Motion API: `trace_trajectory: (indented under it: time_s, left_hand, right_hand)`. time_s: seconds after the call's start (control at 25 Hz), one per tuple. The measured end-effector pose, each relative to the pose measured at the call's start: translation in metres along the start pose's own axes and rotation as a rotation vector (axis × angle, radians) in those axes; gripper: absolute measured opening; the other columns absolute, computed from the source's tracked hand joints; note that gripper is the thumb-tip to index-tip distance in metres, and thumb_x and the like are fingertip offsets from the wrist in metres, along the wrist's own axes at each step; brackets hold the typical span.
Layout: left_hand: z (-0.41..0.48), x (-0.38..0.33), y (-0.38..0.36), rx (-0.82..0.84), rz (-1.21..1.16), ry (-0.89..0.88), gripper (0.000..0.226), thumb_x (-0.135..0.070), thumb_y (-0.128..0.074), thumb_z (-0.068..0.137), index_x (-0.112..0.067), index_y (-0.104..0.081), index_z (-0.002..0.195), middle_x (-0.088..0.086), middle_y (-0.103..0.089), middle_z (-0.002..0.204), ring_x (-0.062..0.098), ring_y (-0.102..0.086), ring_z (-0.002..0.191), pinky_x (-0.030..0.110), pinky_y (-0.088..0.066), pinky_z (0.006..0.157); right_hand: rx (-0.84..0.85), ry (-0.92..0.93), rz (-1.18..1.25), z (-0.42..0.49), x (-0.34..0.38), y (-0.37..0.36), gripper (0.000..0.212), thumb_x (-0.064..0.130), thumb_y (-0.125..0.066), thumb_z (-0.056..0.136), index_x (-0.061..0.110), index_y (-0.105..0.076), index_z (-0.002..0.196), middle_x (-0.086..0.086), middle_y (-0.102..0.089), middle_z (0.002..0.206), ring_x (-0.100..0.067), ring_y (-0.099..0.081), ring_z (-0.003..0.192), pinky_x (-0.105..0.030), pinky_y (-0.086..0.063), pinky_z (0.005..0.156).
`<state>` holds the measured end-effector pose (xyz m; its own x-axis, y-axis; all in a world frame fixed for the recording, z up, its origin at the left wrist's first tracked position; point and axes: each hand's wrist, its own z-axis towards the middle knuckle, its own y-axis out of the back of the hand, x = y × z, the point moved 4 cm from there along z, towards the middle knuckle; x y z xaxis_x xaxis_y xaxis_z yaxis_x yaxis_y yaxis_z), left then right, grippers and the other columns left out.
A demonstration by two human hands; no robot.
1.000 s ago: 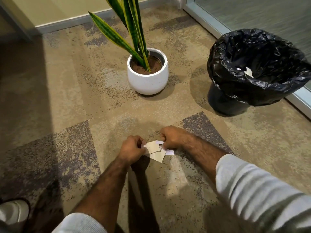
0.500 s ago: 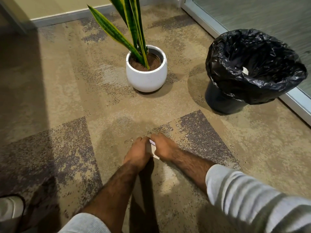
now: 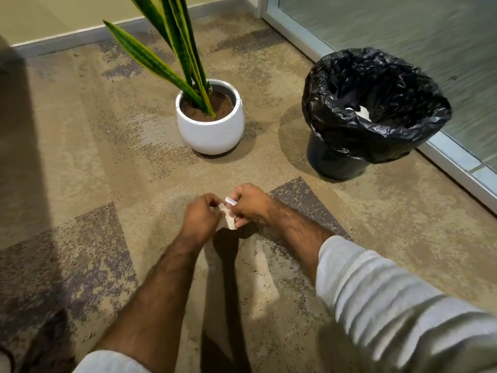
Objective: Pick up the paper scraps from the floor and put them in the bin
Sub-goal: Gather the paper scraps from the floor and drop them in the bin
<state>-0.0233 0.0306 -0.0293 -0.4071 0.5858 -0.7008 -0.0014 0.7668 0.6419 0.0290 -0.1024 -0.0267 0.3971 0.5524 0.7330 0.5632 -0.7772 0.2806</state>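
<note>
A small bunch of pale paper scraps (image 3: pixel 228 217) is pinched between my two hands, low over the carpet in the middle of the view. My left hand (image 3: pixel 200 217) closes on the scraps from the left. My right hand (image 3: pixel 251 204) grips them from the right, with a white edge sticking up by its fingers. The bin (image 3: pixel 333 160) stands at the right, lined with a black bag (image 3: pixel 398 76); white paper (image 3: pixel 363 113) shows inside it. The hands hide most of the scraps.
A white pot (image 3: pixel 212 130) with a tall green-and-yellow plant (image 3: pixel 172 57) stands beyond my hands, left of the bin. A glass wall with a metal frame (image 3: pixel 457 168) runs along the right. A wall with a skirting board lies at the back.
The spread scraps on the carpet were gathered between my hands, which closed together and rose slightly. The view tilted, so the bin and pot sit lower in the frame.
</note>
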Motion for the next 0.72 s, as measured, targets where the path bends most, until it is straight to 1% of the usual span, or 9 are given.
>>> trace_trajectory:
  time_s: [0.04, 0.12, 0.2, 0.24, 0.36, 0.44, 0.48, 0.6, 0.72]
  left_hand:
    - [0.007, -0.013, 0.01, -0.017, -0.034, -0.003, 0.015, -0.007, -0.067, 0.09, -0.019, -0.068, 0.097, -0.004, -0.067, 0.096, 0.021, -0.065, 0.088, 0.027, -0.046, 0.063]
    - [0.018, -0.044, 0.027, -0.041, -0.044, -0.05, 0.013, -0.008, -0.07, 0.087, -0.016, -0.07, 0.098, 0.0, -0.069, 0.096, 0.025, -0.066, 0.089, 0.033, -0.052, 0.068]
    - [0.025, -0.084, 0.04, -0.043, -0.041, -0.118, 0.013, -0.009, -0.071, 0.086, -0.015, -0.071, 0.097, 0.002, -0.07, 0.095, 0.024, -0.064, 0.084, 0.039, -0.055, 0.075]
    - [0.027, -0.105, 0.047, -0.048, -0.047, -0.156, 0.012, -0.009, -0.072, 0.086, -0.016, -0.071, 0.095, 0.002, -0.07, 0.091, 0.023, -0.063, 0.081, 0.039, -0.055, 0.075]
    - [0.028, -0.176, 0.062, -0.055, -0.065, -0.352, 0.014, -0.009, -0.071, 0.085, -0.019, -0.072, 0.095, -0.002, -0.069, 0.088, 0.014, -0.061, 0.077, 0.028, -0.051, 0.071]
    - [0.025, -0.227, 0.063, -0.057, -0.055, -0.487, 0.015, -0.01, -0.071, 0.085, -0.021, -0.073, 0.095, -0.007, -0.068, 0.085, 0.007, -0.06, 0.074, 0.02, -0.047, 0.063]
    - [0.025, -0.252, 0.059, -0.055, -0.062, -0.537, 0.017, -0.01, -0.072, 0.084, -0.022, -0.073, 0.096, -0.009, -0.067, 0.084, 0.004, -0.059, 0.072, 0.017, -0.046, 0.061]
    - [0.031, -0.321, 0.029, 0.012, -0.099, -0.659, 0.02, -0.004, -0.07, 0.084, -0.016, -0.073, 0.1, -0.004, -0.067, 0.088, 0.008, -0.059, 0.076, 0.02, -0.048, 0.067]
    - [0.038, -0.365, -0.014, 0.11, -0.037, -0.732, 0.019, -0.004, -0.069, 0.086, -0.013, -0.073, 0.103, -0.003, -0.066, 0.087, 0.011, -0.06, 0.081, 0.026, -0.052, 0.075]
  right_hand:
    - [0.004, 0.025, 0.003, -0.001, 0.016, 0.012, 0.021, -0.013, -0.064, 0.085, 0.006, -0.058, 0.09, -0.012, -0.064, 0.076, -0.012, -0.065, 0.046, -0.027, -0.058, 0.047]
    - [0.0, 0.059, -0.026, -0.008, 0.047, 0.04, 0.02, -0.013, -0.064, 0.085, 0.004, -0.059, 0.096, -0.014, -0.064, 0.078, -0.015, -0.066, 0.053, -0.031, -0.062, 0.055]
    - [-0.022, 0.08, -0.057, -0.02, 0.076, 0.071, 0.02, -0.012, -0.065, 0.085, 0.003, -0.06, 0.098, -0.014, -0.065, 0.079, -0.016, -0.065, 0.056, -0.032, -0.063, 0.058]
    - [-0.042, 0.088, -0.056, -0.028, 0.09, 0.089, 0.021, -0.012, -0.066, 0.085, 0.004, -0.06, 0.096, -0.014, -0.065, 0.079, -0.016, -0.065, 0.056, -0.033, -0.063, 0.06]
    - [-0.13, 0.107, -0.013, -0.059, 0.121, 0.151, 0.022, -0.012, -0.07, 0.08, 0.004, -0.063, 0.093, -0.017, -0.07, 0.085, -0.02, -0.071, 0.062, -0.036, -0.064, 0.063]
    - [-0.223, 0.128, 0.029, -0.082, 0.133, 0.196, 0.022, -0.012, -0.071, 0.078, 0.003, -0.066, 0.094, -0.018, -0.072, 0.085, -0.022, -0.074, 0.066, -0.033, -0.063, 0.061]
    - [-0.273, 0.144, 0.036, -0.094, 0.135, 0.219, 0.02, -0.012, -0.071, 0.078, 0.003, -0.066, 0.091, -0.017, -0.072, 0.081, -0.021, -0.074, 0.063, -0.031, -0.061, 0.058]
    - [-0.418, 0.186, 0.023, -0.125, 0.126, 0.282, 0.022, -0.014, -0.07, 0.078, 0.006, -0.062, 0.082, -0.018, -0.065, 0.072, -0.022, -0.07, 0.054, -0.031, -0.06, 0.05]
    - [-0.541, 0.163, 0.016, -0.139, 0.1, 0.326, 0.025, -0.015, -0.071, 0.077, 0.006, -0.061, 0.087, -0.018, -0.065, 0.077, -0.024, -0.069, 0.06, -0.034, -0.061, 0.052]
